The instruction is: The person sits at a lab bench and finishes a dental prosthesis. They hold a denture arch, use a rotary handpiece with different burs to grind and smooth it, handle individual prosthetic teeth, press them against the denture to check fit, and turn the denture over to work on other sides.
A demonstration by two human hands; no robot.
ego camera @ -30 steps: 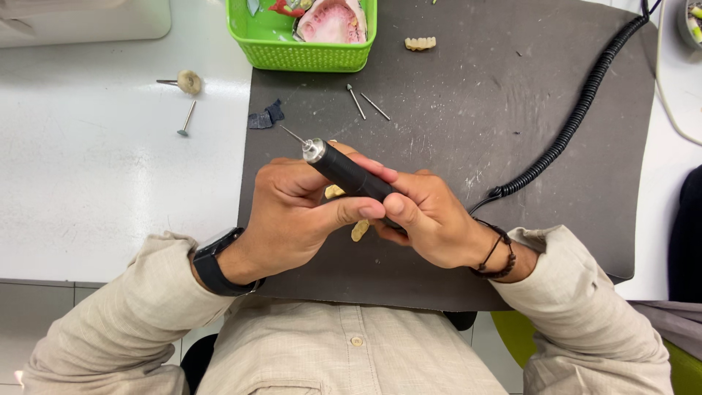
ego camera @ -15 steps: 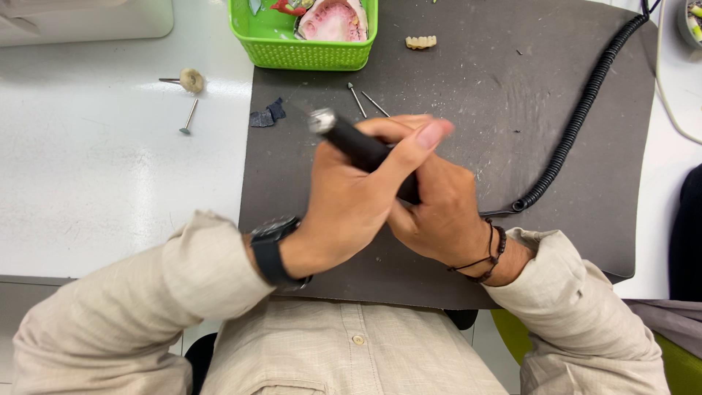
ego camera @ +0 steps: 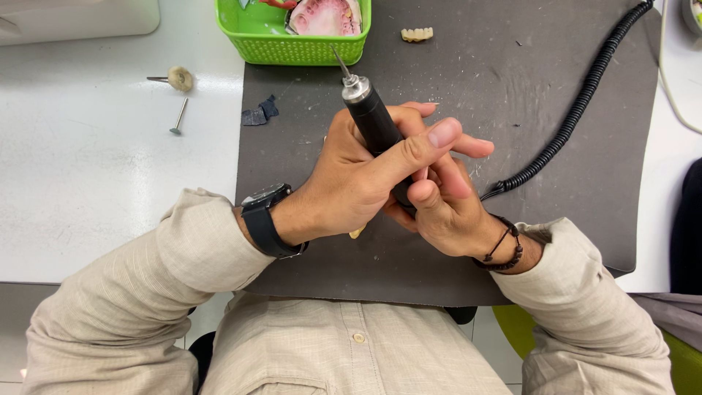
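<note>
A black rotary handpiece point(ego camera: 369, 117) with a silver collar and a thin bur points away from me toward the green basket. My left hand point(ego camera: 351, 183) wraps over its body, thumb laid across toward the right. My right hand point(ego camera: 446, 208) grips the rear end of the handpiece beneath the left thumb. A small yellowish piece point(ego camera: 356, 232) peeks out under my left palm; whether it is held I cannot tell. Both hands hover over the dark grey mat point(ego camera: 570, 219).
A black coiled cord point(ego camera: 578, 110) runs from the handpiece to the far right. The green basket point(ego camera: 292, 51) holds a pink dental cast point(ego camera: 325, 16). A tooth row point(ego camera: 417, 34) lies on the mat. A polishing wheel point(ego camera: 178, 77), a bur point(ego camera: 179, 115) and a dark scrap point(ego camera: 259, 113) lie at left.
My left hand has swung over the handpiece and closed around it. The tool's tip has turned from pointing up-left to pointing away, nearer the basket.
</note>
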